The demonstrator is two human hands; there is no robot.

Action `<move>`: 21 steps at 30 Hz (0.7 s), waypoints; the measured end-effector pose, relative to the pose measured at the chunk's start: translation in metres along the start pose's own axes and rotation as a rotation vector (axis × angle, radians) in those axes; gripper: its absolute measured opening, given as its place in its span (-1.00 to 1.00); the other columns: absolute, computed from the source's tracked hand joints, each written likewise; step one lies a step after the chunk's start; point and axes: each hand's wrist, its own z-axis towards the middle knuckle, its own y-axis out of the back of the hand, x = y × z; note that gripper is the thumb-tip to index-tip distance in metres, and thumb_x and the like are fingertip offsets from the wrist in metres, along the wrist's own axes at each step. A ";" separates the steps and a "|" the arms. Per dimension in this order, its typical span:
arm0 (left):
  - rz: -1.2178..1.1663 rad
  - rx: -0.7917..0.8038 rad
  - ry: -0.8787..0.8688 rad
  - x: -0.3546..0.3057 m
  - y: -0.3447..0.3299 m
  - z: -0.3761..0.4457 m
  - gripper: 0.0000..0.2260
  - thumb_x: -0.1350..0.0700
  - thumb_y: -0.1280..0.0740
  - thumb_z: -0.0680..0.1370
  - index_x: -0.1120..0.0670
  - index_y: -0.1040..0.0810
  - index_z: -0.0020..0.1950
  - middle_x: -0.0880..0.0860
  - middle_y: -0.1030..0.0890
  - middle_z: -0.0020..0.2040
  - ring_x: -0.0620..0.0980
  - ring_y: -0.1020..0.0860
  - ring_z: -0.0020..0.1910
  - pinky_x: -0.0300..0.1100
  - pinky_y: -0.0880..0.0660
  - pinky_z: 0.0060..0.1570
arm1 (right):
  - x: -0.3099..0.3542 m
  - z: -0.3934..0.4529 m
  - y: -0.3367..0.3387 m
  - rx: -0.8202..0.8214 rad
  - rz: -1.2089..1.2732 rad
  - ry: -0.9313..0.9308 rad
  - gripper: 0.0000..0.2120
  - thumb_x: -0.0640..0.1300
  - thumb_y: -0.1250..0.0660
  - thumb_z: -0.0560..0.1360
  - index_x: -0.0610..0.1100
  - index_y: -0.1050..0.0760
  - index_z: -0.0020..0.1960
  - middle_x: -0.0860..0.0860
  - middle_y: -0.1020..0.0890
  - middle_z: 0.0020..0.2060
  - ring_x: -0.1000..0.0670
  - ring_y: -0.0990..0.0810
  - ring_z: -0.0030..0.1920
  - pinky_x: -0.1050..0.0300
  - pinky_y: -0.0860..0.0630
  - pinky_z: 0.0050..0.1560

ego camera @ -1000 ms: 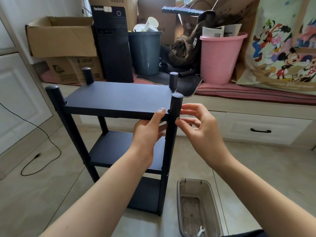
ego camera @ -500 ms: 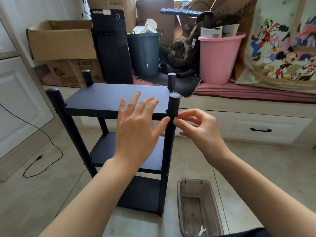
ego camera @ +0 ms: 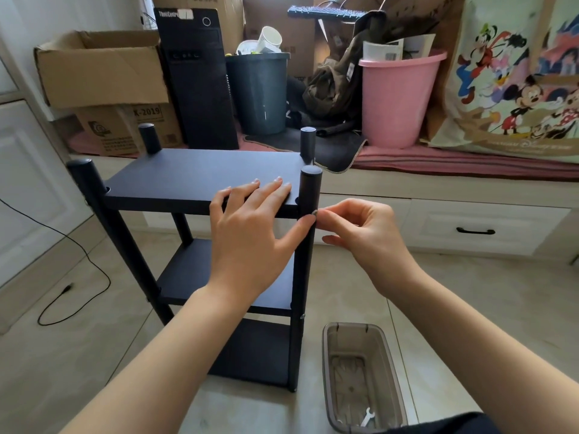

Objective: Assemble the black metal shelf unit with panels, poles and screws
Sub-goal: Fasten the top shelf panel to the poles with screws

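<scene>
Shelf unit [ego camera: 200,180], bin [ego camera: 332,371] holding wrench [ego camera: 367,416]

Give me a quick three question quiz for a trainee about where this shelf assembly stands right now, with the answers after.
1. True or false: the left hand rests flat on the top panel.
2. What does the right hand pinch against the front right pole? A) a screw B) the wrench C) a cable
3. Where does the small white wrench lie?

Key
1. True; its fingers lie straight on the panel.
2. A, a small screw level with the top panel's edge.
3. In the clear plastic bin on the floor, right of the shelf unit.
</scene>
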 end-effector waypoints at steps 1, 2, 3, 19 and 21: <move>0.006 -0.009 0.003 -0.001 -0.001 0.000 -0.39 -0.35 -0.15 0.54 0.03 -0.59 0.36 -0.03 -0.57 0.37 0.03 -0.43 0.42 -0.02 -0.09 0.44 | 0.000 -0.001 -0.001 -0.007 -0.009 0.010 -0.88 -0.17 -0.43 0.52 -0.24 -0.65 -0.08 -0.07 -0.73 -0.19 -0.01 -0.72 -0.10 0.15 -0.65 -0.08; 0.006 -0.018 0.010 -0.003 -0.002 0.000 -0.38 -0.37 -0.13 0.53 0.02 -0.59 0.36 -0.04 -0.57 0.37 0.02 -0.43 0.42 -0.04 -0.08 0.44 | 0.000 -0.001 -0.002 -0.013 -0.012 0.017 -0.88 -0.17 -0.43 0.52 -0.24 -0.65 -0.08 -0.06 -0.73 -0.20 0.00 -0.72 -0.10 0.15 -0.65 -0.08; 0.000 -0.028 0.020 -0.004 -0.004 0.000 -0.36 -0.39 -0.12 0.53 0.02 -0.60 0.35 -0.04 -0.57 0.37 0.02 -0.43 0.42 -0.05 -0.06 0.45 | 0.000 -0.002 -0.002 -0.018 -0.009 0.020 -0.87 -0.16 -0.44 0.52 -0.24 -0.65 -0.09 -0.06 -0.73 -0.20 0.01 -0.72 -0.11 0.15 -0.65 -0.09; 0.047 -0.222 -0.018 -0.001 -0.024 -0.002 -0.45 -0.32 -0.20 0.57 0.08 -0.66 0.24 0.03 -0.65 0.25 0.10 -0.52 0.32 0.11 -0.19 0.44 | -0.018 0.002 0.029 0.212 0.038 -0.128 -0.88 -0.26 -0.37 0.56 -0.16 -0.64 0.07 -0.06 -0.74 -0.06 0.00 -0.71 0.03 0.13 -0.65 0.00; 0.050 -0.273 -0.037 0.000 -0.030 -0.001 -0.45 -0.32 -0.19 0.59 0.10 -0.67 0.21 0.04 -0.66 0.21 0.12 -0.54 0.29 0.13 -0.22 0.41 | -0.035 -0.003 0.041 0.205 -0.020 -0.172 -0.86 -0.23 -0.36 0.57 -0.13 -0.62 0.11 -0.04 -0.74 -0.07 0.02 -0.71 0.02 0.14 -0.65 0.00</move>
